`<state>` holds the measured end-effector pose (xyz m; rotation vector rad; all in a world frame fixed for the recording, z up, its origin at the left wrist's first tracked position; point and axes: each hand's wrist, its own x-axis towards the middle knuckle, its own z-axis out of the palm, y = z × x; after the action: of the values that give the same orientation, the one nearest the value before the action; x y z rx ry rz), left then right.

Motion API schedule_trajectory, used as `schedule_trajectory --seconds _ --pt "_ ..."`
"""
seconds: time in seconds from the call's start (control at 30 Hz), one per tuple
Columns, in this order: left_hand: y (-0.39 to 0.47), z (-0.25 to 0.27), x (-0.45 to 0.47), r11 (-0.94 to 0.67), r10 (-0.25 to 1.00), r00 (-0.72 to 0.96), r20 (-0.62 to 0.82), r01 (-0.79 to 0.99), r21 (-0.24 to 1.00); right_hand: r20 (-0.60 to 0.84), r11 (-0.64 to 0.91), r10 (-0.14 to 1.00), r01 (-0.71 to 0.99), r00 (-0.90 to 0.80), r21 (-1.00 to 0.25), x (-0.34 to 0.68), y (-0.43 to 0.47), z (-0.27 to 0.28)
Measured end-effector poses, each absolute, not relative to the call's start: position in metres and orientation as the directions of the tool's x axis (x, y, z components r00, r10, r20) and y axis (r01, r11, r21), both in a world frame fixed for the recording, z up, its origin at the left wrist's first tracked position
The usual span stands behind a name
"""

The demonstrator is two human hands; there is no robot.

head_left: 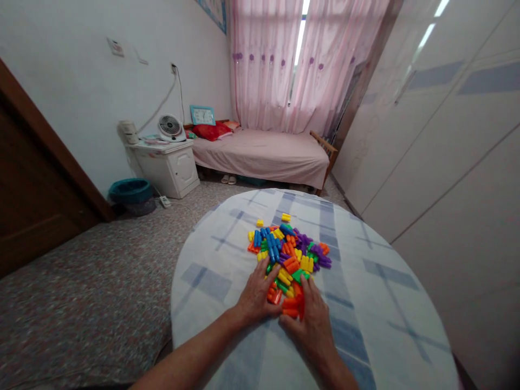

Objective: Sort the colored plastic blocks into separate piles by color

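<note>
A heap of small plastic blocks point(288, 249) in yellow, blue, orange, green and purple is gathered just ahead of two bare hands. The near edge of the heap is framed by the left hand point(258, 295) and the right hand point(311, 314), both opened out, with fingers spread and laid against the blocks; no clear pinch can be seen, though some fingertips are hard to make out. A green block point(301, 275) is met by the right hand's fingertips, and orange blocks point(290, 304) are enclosed between the two hands. Purple blocks point(323, 261) are spread ahead and to the right of the right hand, and a yellow block point(286, 218) is set apart beyond the heap.

The blocks are judged to be light, stiff and hard to break; their glossy, rounded surfaces may be slippery. A hold is probably best taken across the ribbed sides, one block at a time, since neighbours are tangled closely.

Beneath the hands, a round bench point(203, 238) is covered by a pale cloth point(390, 292) with blue-grey bands. Well ahead of the hands, a bed point(264, 146) is backed by pink curtains point(264, 70). Far to the left, a fan point(170, 127) is stood on a white cabinet point(184, 170), near a lined bin point(130, 190) on the speckled floor point(122, 260). To the right, the room is bounded by a pale wardrobe point(426, 162).
</note>
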<state>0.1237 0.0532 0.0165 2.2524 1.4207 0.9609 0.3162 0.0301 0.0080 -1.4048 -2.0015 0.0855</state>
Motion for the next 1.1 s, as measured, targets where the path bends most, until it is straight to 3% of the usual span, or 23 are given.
schedule_trajectory --seconds 0.13,0.27,0.4,0.7,0.87,0.97,1.1 --pt "0.056 0.022 0.133 -0.405 0.904 0.179 0.389 0.652 0.641 0.488 0.365 0.864 0.825 -0.127 -0.431 0.308 0.041 0.018" --pt "0.074 0.031 0.148 -0.34 0.923 0.045 0.382 0.56 0.756 0.491 0.362 0.869 0.755 -0.06 -0.547 0.297 0.066 0.038" --pt "0.11 0.05 0.159 -0.385 0.891 -0.021 0.454 0.497 0.778 0.515 0.37 0.857 0.671 0.021 -0.643 0.29 0.102 0.06" --pt "0.174 0.089 0.125 -0.436 0.871 0.111 0.479 0.624 0.648 0.474 0.377 0.88 0.652 -0.03 -0.658 0.311 0.162 0.082" --pt "0.21 0.054 0.066 -0.311 0.868 -0.064 0.491 0.701 0.641 0.429 0.175 0.872 0.667 0.237 -0.724 0.365 0.176 0.051" --pt "0.229 0.029 0.042 -0.374 0.884 0.05 0.465 0.675 0.636 0.323 0.029 0.869 0.614 0.376 -0.789 0.384 0.184 0.029" --pt "0.235 0.019 0.051 -0.377 0.914 0.113 0.39 0.591 0.713 0.287 0.07 0.89 0.516 0.355 -0.853 0.373 0.189 0.017"
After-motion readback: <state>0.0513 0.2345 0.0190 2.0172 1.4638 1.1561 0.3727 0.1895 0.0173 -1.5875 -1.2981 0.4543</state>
